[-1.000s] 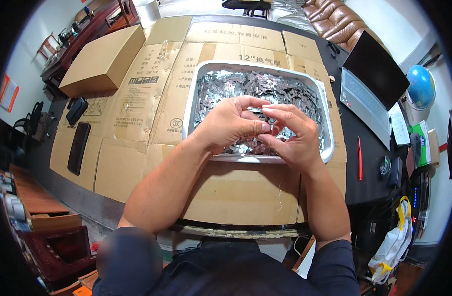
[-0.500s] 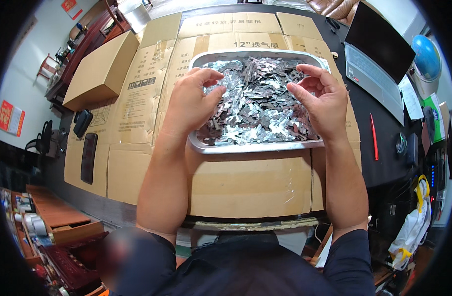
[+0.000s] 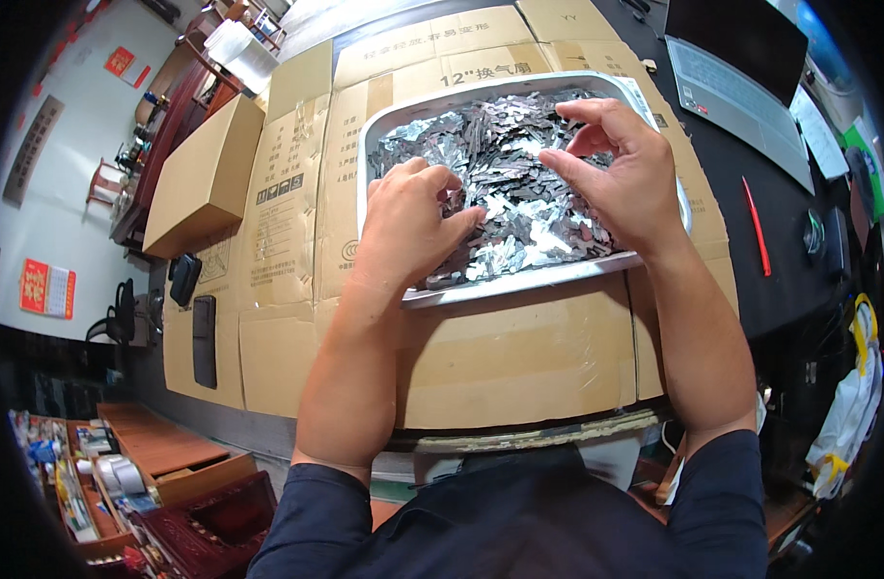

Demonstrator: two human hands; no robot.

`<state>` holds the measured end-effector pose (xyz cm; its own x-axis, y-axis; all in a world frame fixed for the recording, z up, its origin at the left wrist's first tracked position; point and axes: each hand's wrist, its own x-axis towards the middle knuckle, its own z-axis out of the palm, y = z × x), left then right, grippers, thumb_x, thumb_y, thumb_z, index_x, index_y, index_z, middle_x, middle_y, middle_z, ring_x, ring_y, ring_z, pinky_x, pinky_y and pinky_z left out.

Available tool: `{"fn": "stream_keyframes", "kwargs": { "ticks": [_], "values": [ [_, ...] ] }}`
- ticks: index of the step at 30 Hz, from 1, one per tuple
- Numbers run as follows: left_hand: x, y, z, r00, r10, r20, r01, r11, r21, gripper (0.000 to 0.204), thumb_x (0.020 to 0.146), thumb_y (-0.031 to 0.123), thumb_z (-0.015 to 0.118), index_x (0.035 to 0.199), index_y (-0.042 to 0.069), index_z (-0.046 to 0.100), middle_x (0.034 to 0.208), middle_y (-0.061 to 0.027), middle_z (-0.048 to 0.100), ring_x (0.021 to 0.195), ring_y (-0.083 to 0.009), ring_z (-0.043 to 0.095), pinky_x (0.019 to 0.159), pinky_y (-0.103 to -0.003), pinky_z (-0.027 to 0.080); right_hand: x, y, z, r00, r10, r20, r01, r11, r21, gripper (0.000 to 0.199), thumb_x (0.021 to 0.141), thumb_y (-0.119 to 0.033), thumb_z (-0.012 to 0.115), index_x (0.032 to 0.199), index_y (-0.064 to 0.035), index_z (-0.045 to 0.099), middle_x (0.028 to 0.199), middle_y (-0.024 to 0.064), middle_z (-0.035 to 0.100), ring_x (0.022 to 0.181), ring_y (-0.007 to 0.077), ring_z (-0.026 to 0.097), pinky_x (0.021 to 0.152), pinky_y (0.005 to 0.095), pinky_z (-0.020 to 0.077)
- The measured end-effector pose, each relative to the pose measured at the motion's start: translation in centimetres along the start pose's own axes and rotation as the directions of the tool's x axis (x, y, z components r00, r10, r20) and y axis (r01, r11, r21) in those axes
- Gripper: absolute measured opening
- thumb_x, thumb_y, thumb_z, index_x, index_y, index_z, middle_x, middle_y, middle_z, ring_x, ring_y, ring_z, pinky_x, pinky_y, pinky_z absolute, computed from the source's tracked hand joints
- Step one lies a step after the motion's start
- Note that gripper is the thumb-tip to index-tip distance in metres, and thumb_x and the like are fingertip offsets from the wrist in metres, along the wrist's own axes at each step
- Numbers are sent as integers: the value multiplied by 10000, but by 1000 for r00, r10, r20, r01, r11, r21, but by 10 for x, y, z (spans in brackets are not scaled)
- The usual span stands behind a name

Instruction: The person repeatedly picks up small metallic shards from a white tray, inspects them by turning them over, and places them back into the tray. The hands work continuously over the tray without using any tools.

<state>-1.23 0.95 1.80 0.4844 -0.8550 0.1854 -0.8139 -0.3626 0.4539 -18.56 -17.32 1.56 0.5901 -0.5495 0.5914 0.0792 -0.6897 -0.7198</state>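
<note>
Head view, centre: a pale metal tray [image 3: 534, 280] lies slightly askew, its lower rim rising toward the right of the frame.
Metal pieces: a heap of small, thin, silvery and dark strips [image 3: 519, 125] fills the tray, in a loose jumble; they shine brightest in the lower middle.
Left hand: the person's left hand [image 3: 403, 217] is over the tray's left part, back of the hand up; thumb and forefinger stand apart with a modest gap, the thumb tip close above the strips. Whether it touches them, I cannot tell.
Right hand: the person's right hand [image 3: 630, 179] is over the tray's right part, thumb and forefinger spread wide, the other fingers curled behind. No strip can be made out between the tips.
Under the tray: a flattened cardboard sheet [image 3: 519, 367] covers much of the black table [image 3: 789, 251].
Left of frame: a closed brown box [image 3: 206, 179] sits on the sheet, with a small black case [image 3: 183, 278] and a dark, flat oblong [image 3: 205, 341] below it.
Upper right: an open laptop [image 3: 736, 106], its screen dark.
Right: a red pen [image 3: 757, 227] lies on the table below the laptop.
Lower right: a white and yellow bag [image 3: 847, 396] beside the table.
Lower left: a wooden cabinet [image 3: 157, 439] with a reddish-brown top.
</note>
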Motion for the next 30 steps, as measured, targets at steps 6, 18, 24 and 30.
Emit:
{"fn": "stream_keyframes", "kwargs": {
  "ticks": [6,18,24,30],
  "values": [
    [3,5,13,998,6,-55,0,993,118,263,823,292,848,945,66,796,988,-128,717,1039,-334,680,957,-462,487,-3,-2,2,999,-15,30,15,1000,9,432,812,-104,919,1205,-38,752,1071,63,741,867,126,712,806,269,598],
    [9,-10,7,965,33,-261,-56,995,-83,113,914,117,706,953,22,754,916,-162,715,863,-362,706,807,-444,564,-3,1,4,990,-34,134,29,999,36,469,787,-68,922,1222,-55,749,1120,79,751,879,129,721,823,271,604],
    [1,-13,-3,993,-48,-110,-10,880,-476,134,1001,109,672,1049,-5,725,856,-114,708,774,-201,675,729,-346,544,-9,-6,12,936,94,340,-183,953,239,423,795,-107,915,1181,-27,762,978,78,755,859,143,743,814,290,605],
    [-2,-8,-16,994,90,67,-24,755,-655,122,1052,71,636,1122,-9,696,914,-1,665,838,-77,607,756,-248,514,-5,-17,5,780,259,570,-568,675,472,404,884,8,837,1264,42,705,1014,64,753,919,101,713,810,254,604]
  ]
}}
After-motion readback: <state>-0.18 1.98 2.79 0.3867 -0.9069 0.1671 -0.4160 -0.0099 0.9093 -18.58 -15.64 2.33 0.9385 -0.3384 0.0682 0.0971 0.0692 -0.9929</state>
